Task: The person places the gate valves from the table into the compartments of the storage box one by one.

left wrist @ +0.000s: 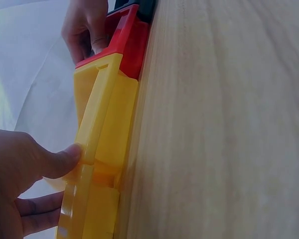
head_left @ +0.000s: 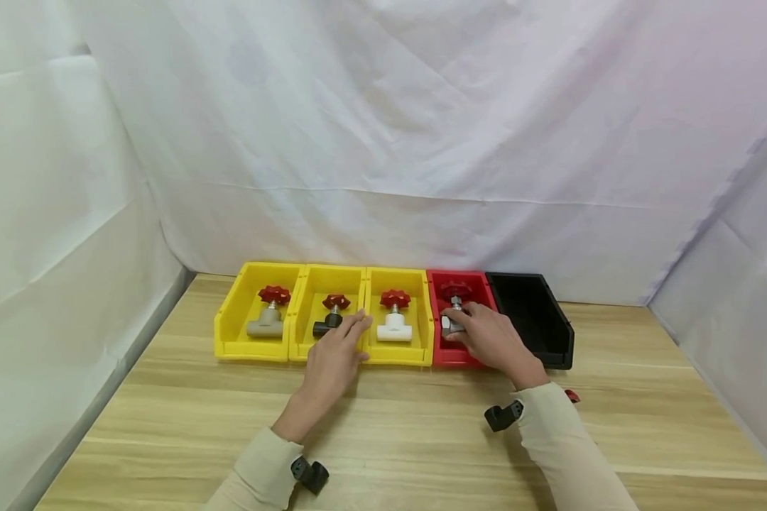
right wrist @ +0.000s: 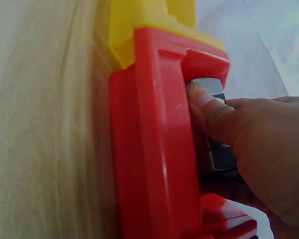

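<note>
In the head view my right hand (head_left: 488, 337) grips a silver metal valve with a red handwheel (head_left: 455, 289) inside the red bin (head_left: 444, 358). Thumb and fingers hold the metal body (right wrist: 223, 157) just behind the bin's front lip in the right wrist view. My left hand (head_left: 332, 358) rests on the divider between two yellow bins (head_left: 396, 356), its fingers extended; the left wrist view shows its thumb touching the front rim (left wrist: 87, 152). Close by those fingers lies a black valve (head_left: 326, 325) with a red wheel. A white valve (head_left: 394, 328) sits in the yellow bin to its right.
A grey valve (head_left: 266, 323) with a red wheel lies in the leftmost yellow bin (head_left: 226, 337). At the row's right end stands a black bin (head_left: 530, 312). On the wooden table (head_left: 409, 440), a small red object (head_left: 572, 396) shows past my right sleeve. White sheeting (head_left: 383, 142) surrounds the table.
</note>
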A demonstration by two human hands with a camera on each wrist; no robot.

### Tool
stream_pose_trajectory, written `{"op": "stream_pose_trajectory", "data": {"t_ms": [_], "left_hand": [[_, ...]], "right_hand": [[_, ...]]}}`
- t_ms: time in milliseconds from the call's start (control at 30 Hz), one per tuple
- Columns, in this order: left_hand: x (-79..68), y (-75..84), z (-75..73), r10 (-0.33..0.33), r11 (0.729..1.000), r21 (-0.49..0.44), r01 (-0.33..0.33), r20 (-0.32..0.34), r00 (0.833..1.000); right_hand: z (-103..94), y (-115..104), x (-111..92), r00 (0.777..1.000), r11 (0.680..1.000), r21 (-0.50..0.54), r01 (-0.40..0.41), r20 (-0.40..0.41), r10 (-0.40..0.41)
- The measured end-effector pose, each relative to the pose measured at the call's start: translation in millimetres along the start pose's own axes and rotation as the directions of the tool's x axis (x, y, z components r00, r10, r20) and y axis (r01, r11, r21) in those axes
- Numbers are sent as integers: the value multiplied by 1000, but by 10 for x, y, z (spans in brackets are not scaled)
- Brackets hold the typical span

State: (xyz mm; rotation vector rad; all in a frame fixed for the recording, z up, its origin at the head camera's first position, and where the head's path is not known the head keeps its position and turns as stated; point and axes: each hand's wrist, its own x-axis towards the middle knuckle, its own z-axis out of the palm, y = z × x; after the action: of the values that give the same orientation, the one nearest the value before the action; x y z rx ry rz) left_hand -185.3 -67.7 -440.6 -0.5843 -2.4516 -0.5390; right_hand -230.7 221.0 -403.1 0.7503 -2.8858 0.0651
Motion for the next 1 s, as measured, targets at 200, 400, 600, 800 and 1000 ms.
{"op": "stream_pose_trajectory", "data": {"t_ms": [200,400,600,800,1000], "left_hand": [[6,10,-3,0,1000,0,0,2,1000],[-5,16,-2,2,1000,-6,-2,-3,1000],[-12,20,3,2,1000,-11,-2,-8,1000],[-4,18,-3,-2,1000,-8,2,-9,1000],[5,13,-8,0,1000,1,0,-12,1000]], "right_hand": [[58,25,1,999,1000,-20,11,41,-10],[104,33,24,996,999,-36,9,89,-6],[99,27,39,992,999,-38,3,123,2],[117,43,76,991,999,-52,8,133,-1],[120,49,102,991,999,-34,1,134,3]]}}
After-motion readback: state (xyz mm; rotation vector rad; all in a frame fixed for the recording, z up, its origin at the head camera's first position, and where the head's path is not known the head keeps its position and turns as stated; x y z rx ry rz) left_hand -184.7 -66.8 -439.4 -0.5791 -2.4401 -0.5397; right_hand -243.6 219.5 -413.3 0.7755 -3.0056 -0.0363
